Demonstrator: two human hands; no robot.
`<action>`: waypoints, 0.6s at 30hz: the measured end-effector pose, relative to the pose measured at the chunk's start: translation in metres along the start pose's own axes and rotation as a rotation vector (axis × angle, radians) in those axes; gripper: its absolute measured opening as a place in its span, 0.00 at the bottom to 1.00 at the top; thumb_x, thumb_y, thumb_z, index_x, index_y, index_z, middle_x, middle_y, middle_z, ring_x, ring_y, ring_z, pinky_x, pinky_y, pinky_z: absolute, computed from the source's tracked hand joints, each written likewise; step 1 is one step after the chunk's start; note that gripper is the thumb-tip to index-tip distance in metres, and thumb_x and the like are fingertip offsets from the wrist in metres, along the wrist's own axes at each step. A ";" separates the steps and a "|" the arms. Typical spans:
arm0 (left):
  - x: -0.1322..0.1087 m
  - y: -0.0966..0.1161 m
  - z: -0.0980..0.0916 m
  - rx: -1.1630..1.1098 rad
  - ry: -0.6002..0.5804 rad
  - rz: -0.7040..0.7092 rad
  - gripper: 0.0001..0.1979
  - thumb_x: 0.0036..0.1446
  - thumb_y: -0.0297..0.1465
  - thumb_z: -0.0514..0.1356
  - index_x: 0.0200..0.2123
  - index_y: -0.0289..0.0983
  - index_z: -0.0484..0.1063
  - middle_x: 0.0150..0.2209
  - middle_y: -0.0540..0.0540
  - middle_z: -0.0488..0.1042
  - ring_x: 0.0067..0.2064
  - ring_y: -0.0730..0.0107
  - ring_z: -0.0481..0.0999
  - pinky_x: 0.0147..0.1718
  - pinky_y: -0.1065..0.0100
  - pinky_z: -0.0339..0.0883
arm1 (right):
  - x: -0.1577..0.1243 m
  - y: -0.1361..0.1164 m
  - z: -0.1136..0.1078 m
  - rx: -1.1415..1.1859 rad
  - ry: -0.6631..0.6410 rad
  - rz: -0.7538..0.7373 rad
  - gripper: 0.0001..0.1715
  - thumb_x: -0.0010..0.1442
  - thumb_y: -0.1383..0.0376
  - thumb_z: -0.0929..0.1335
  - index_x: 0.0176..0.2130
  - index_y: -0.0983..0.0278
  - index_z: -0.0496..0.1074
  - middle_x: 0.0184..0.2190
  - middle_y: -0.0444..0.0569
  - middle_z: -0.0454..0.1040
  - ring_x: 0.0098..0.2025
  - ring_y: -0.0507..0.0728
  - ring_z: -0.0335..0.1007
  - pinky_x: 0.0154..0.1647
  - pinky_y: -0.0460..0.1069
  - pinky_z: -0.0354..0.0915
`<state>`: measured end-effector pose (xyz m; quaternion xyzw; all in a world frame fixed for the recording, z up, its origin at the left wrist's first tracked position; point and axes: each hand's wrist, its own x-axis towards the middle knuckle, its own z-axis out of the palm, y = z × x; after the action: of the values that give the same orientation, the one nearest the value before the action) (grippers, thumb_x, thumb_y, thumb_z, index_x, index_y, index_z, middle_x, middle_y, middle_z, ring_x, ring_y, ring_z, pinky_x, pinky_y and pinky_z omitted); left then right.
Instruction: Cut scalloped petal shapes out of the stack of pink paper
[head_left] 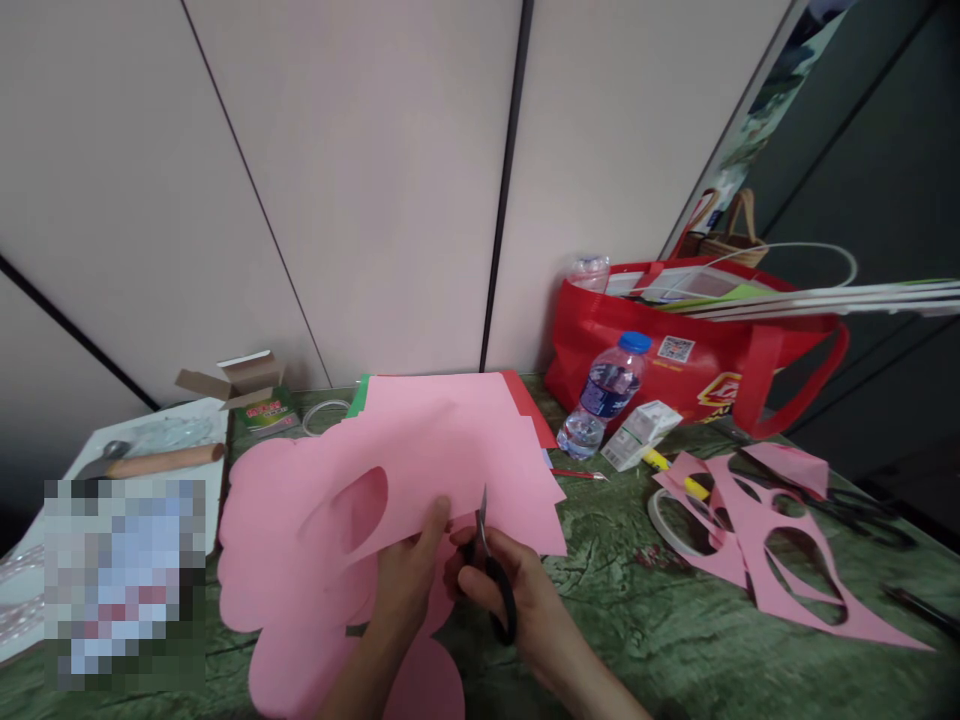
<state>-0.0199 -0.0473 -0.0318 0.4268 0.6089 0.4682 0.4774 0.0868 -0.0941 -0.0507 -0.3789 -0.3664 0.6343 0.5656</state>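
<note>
My left hand (411, 565) grips a large pink paper sheet (442, 440) near its lower edge, thumb on top and fingers underneath. An oval hole opens in the left part of that sheet. My right hand (517, 590) holds black-handled scissors (501, 590), with the blades pointing up and away at the sheet's lower edge. Below and to the left lies a scalloped pink paper shape (262, 540), partly covered by the sheet and my left forearm. Green and red paper (531, 405) peeks out behind the pink sheet.
Pink paper offcuts with holes (795, 550) and a tape roll (667, 525) lie right. Behind stand a water bottle (606, 395), a small white box (641, 435) and a red bag (637, 320). At left, a wooden-handled tool (165, 460) rests on a white board near an opened box (262, 408).
</note>
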 end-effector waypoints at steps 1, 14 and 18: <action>0.000 0.000 0.000 -0.001 -0.001 -0.006 0.13 0.48 0.37 0.62 0.34 0.34 0.75 0.38 0.39 0.78 0.45 0.57 0.74 0.47 0.60 0.63 | 0.000 0.000 0.000 0.007 -0.006 0.002 0.20 0.45 0.56 0.75 0.37 0.63 0.72 0.26 0.44 0.71 0.30 0.54 0.65 0.32 0.47 0.60; -0.001 0.000 -0.002 0.023 -0.007 -0.028 0.18 0.50 0.41 0.60 0.39 0.34 0.74 0.40 0.40 0.77 0.42 0.57 0.75 0.34 0.65 0.69 | 0.001 0.005 0.001 -0.009 -0.120 -0.032 0.27 0.48 0.52 0.72 0.46 0.61 0.71 0.28 0.47 0.74 0.33 0.57 0.70 0.38 0.52 0.64; 0.000 0.001 -0.003 0.037 -0.010 -0.005 0.16 0.50 0.41 0.59 0.35 0.35 0.75 0.38 0.41 0.78 0.42 0.57 0.74 0.40 0.63 0.67 | 0.003 0.008 0.002 -0.021 -0.089 -0.029 0.27 0.47 0.52 0.73 0.45 0.61 0.71 0.27 0.45 0.72 0.29 0.54 0.69 0.32 0.50 0.64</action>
<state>-0.0230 -0.0476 -0.0300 0.4366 0.6160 0.4534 0.4736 0.0818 -0.0915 -0.0570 -0.3509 -0.4034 0.6383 0.5538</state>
